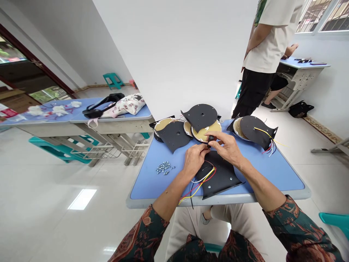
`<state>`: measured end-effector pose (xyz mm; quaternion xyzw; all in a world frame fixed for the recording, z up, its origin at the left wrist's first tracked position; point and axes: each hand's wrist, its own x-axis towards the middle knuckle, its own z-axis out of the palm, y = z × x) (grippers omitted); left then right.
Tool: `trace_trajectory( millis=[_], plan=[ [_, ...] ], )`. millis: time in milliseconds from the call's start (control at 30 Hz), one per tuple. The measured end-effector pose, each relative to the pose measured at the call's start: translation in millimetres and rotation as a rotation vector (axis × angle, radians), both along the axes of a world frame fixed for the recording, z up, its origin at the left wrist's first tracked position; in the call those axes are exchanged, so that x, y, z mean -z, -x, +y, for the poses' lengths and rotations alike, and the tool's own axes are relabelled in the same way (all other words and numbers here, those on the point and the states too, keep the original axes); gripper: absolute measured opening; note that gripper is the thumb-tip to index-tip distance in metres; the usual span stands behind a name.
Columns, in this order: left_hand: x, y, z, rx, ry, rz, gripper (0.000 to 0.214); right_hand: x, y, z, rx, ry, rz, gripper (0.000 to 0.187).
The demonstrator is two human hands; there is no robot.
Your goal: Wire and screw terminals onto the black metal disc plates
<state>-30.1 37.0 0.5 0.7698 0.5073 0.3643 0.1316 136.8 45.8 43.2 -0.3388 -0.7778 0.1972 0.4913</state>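
Note:
In front of me lies a black metal plate [222, 174] with a curved outline, two screws showing near its front edge. Red, yellow, white and black wires [203, 178] run from it over the table's front edge. My right hand [227, 147] grips the short black handle of what looks like a screwdriver [210, 139], upright over the plate's far end; its tip is hidden. Just beside the tip, my left hand [195, 157] has its fingers pinched together at the plate, and what they hold is hidden. A pile of small silver screws [163, 167] lies to the left.
Round gold-and-black assemblies with black plates [203, 115] stand along the back of the blue table [147, 182], against a white partition. Another wired assembly [255, 129] sits at the back right. A person [261, 54] stands beyond. A bag [131, 103] lies on the left desk.

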Motion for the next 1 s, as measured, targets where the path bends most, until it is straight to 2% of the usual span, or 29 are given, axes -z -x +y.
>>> trace_trajectory(
  millis=[100, 233, 333, 433, 567, 833, 1000],
  plan=[
    [0.5, 1.1, 0.0, 0.019, -0.007, 0.009, 0.016, -0.7, -2.0, -0.7, -0.045, 0.032, 0.016, 0.028],
    [2.5, -0.2, 0.4, 0.02, -0.023, 0.054, 0.017, 4.4, 0.7, 1.1, 0.094, 0.018, 0.045, 0.025],
    [4.2, -1.7, 1.0, -0.021, -0.017, 0.068, 0.015, 7.4, 3.3, 1.7, 0.135, 0.005, 0.031, 0.025],
    [4.9, -2.0, 1.4, -0.041, 0.003, 0.067, 0.012, 7.4, 1.3, 1.4, 0.096, -0.025, 0.018, 0.022],
    [4.3, -1.8, 0.8, -0.013, 0.009, 0.042, 0.013, 6.6, -5.3, 2.7, -0.013, 0.013, 0.032, 0.024],
    [1.4, -3.7, -0.2, -0.01, 0.027, 0.089, 0.015, 5.9, -3.1, 1.7, 0.085, -0.052, 0.054, 0.021],
    [0.8, -4.2, 0.8, -0.001, 0.009, 0.025, 0.008, 6.1, -2.2, 2.3, 0.068, -0.078, 0.0, 0.023]
  ],
)
